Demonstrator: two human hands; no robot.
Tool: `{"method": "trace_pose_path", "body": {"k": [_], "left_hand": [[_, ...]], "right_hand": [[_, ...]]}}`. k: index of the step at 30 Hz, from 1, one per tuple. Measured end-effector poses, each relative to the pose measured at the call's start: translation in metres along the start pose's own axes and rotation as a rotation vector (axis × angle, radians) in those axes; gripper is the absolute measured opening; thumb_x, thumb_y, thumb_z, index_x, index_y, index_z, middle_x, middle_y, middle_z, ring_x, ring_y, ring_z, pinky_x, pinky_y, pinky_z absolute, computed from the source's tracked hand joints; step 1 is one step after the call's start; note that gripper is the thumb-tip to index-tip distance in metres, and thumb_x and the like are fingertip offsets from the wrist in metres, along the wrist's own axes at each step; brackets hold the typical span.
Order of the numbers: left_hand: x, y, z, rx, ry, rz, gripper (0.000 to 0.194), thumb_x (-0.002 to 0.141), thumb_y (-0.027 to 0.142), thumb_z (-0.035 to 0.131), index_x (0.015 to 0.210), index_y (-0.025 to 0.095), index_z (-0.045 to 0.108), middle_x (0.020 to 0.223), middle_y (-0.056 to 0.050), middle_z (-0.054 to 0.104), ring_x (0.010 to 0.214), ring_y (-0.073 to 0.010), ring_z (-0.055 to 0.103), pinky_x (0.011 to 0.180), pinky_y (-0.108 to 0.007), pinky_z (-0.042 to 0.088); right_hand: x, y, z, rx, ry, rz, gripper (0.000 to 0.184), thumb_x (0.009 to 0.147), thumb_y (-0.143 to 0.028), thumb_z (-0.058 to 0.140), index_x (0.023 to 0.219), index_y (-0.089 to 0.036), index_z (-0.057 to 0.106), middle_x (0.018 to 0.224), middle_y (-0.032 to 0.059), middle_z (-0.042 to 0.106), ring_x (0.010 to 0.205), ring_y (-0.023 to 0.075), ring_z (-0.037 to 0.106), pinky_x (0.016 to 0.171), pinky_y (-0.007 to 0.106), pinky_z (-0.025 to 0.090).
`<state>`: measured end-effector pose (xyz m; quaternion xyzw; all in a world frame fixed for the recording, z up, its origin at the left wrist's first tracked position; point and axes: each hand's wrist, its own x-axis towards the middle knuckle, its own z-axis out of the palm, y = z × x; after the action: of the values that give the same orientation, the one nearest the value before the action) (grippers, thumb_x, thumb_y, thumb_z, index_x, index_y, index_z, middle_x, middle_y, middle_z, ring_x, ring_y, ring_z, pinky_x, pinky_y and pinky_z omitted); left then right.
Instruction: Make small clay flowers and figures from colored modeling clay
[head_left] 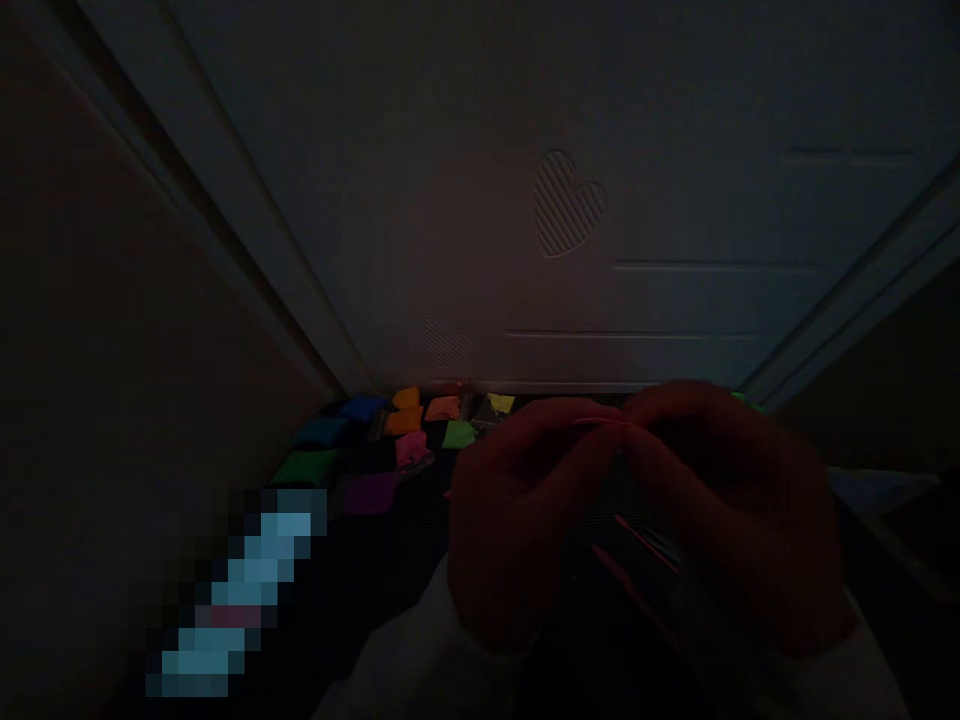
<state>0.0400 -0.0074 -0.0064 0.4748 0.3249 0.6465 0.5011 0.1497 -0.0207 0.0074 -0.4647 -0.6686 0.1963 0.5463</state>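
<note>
The scene is very dark. My left hand [517, 520] and my right hand [735, 510] are raised close together in the lower middle, fingertips meeting around a small thin pinkish piece [604, 424]. Both hands have curled, pinching fingers. Thin pink-red strands or sticks [637, 545] show below, between the palms; I cannot make out what they are. White sleeves cover both wrists.
Several small bright packets [409, 425] in blue, green, orange, yellow, pink and purple lie on a dark surface beyond the hands. Behind them stands a white panelled door [570, 205] with heart-shaped marks. A blurred, pixelated patch [240, 590] sits at lower left.
</note>
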Motion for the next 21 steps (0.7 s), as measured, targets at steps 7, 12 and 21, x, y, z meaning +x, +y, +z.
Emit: {"method": "trace_pose_path", "body": {"k": [7,12,21], "left_hand": [[0.0,0.0008,0.0022,-0.035,-0.007,0.008,0.006,0.067,0.018,0.06,0.071,0.022,0.063,0.071,0.002,0.065,0.069,-0.0105,0.06,0.065,-0.022,0.048],[-0.0008,-0.0002,0.0049,-0.022,0.033,0.022,0.005,0.067,0.02,0.061,0.07,0.021,0.063,0.07,0.002,0.065,0.069,-0.0127,0.061,0.064,-0.025,0.049],[0.0043,-0.0063,0.0038,0.021,0.012,0.05,0.005,0.066,0.019,0.061,0.071,0.021,0.063,0.071,0.003,0.066,0.07,-0.012,0.061,0.064,-0.023,0.05]], "right_hand": [[0.0005,0.0011,0.0025,0.046,0.022,0.01,0.007,0.072,-0.019,0.056,0.077,-0.023,0.057,0.072,-0.0015,0.059,0.063,0.011,0.056,0.055,0.022,0.046],[-0.0002,-0.0004,0.0034,0.063,0.066,0.032,0.005,0.072,-0.021,0.056,0.077,-0.023,0.056,0.071,-0.0006,0.059,0.062,0.0119,0.057,0.051,0.022,0.047],[0.0022,0.0028,0.0023,-0.003,0.053,0.026,0.004,0.072,-0.021,0.056,0.076,-0.021,0.057,0.068,-0.0013,0.059,0.057,0.0108,0.057,0.049,0.022,0.046]]}}
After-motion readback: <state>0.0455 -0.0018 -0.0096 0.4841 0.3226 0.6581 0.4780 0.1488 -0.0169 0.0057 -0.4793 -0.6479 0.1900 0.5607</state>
